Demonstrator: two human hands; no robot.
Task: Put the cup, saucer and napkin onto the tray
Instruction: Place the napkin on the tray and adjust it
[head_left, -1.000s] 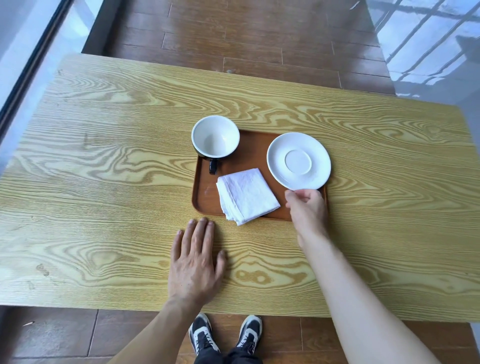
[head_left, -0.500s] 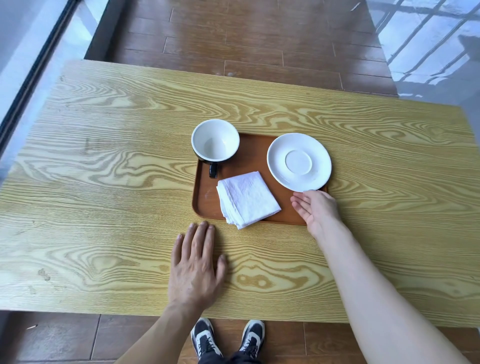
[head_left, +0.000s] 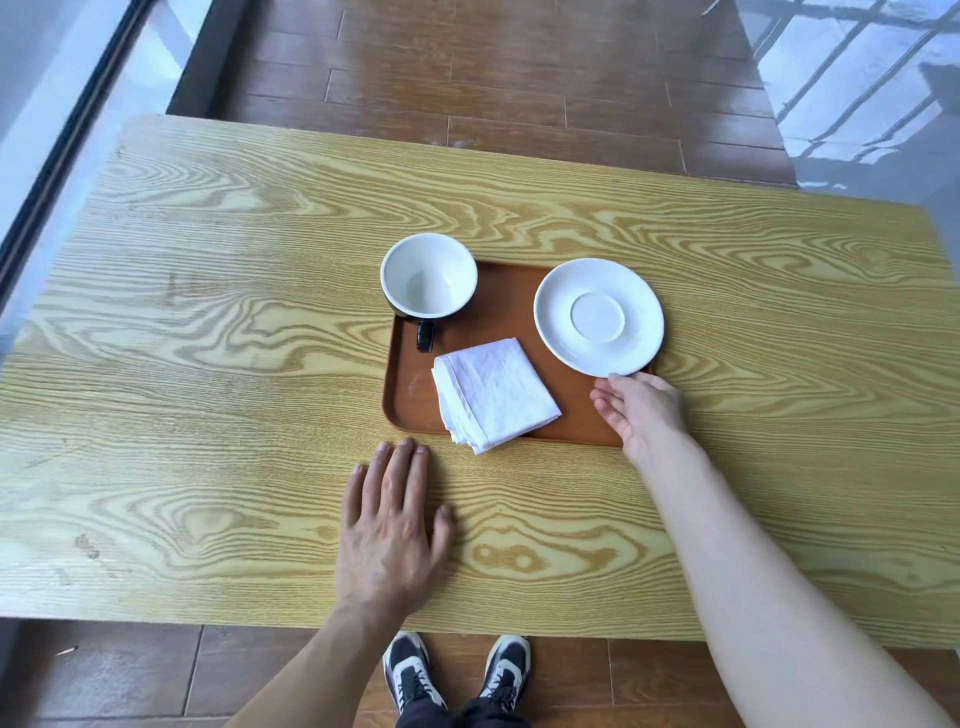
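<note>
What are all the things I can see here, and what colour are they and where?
table: one, yellow wood grain, fills the middle of the view
tray: one, brown, on the table
cup: one, white inside and dark outside, empty, at the tray's far left corner
napkin: one, white, folded, on the tray, one corner over the near edge
saucer: one, white, at the tray's right end, overhanging the rim
floor: brown planks
shoes: two, black and white, on the floor
left hand: flat on the table
right hand: open, at the saucer's near edge
</note>
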